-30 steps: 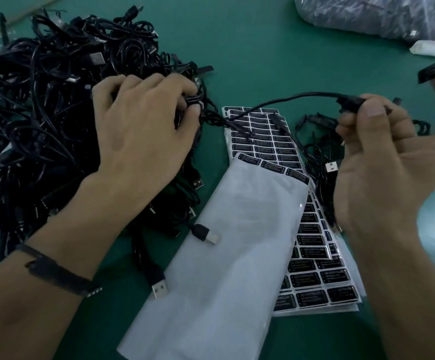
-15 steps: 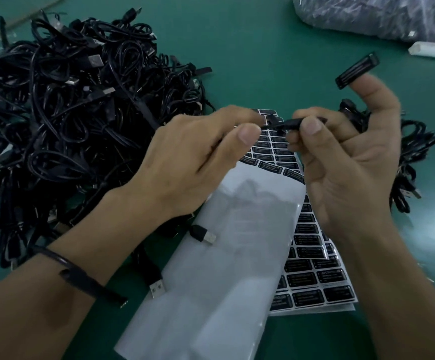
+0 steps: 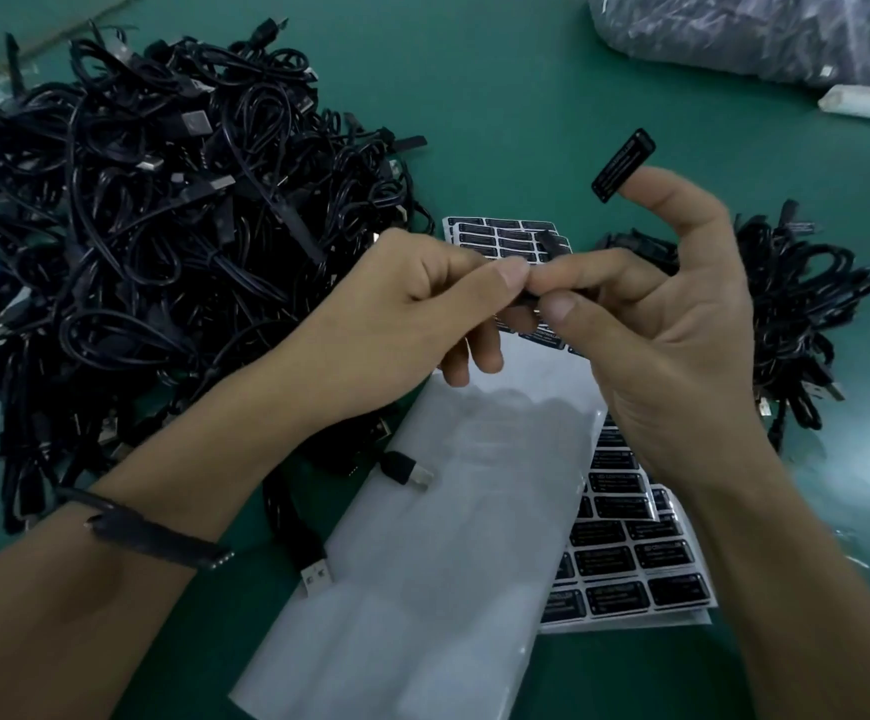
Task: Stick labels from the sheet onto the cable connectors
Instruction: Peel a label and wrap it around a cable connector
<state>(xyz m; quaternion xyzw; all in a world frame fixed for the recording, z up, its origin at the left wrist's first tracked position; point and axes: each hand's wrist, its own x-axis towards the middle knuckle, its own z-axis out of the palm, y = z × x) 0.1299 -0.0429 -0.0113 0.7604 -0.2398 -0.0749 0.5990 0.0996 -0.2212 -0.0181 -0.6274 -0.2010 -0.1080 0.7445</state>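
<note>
The left hand (image 3: 396,324) and right hand (image 3: 682,350) both pinch one black cable connector (image 3: 521,302) just above the label sheet (image 3: 625,563). A peeled label (image 3: 623,165) clings to a raised right fingertip (tilted, in the air).

So I've got one black label (image 3: 623,165) peeled, stuck edge-on to a raised finger of the right hand (image 3: 682,356). The label sheet (image 3: 625,558) lies flat, near-right, rows of black stickers. The connector (image 3: 526,302) is pinched above it, mostly hidden.
</note>
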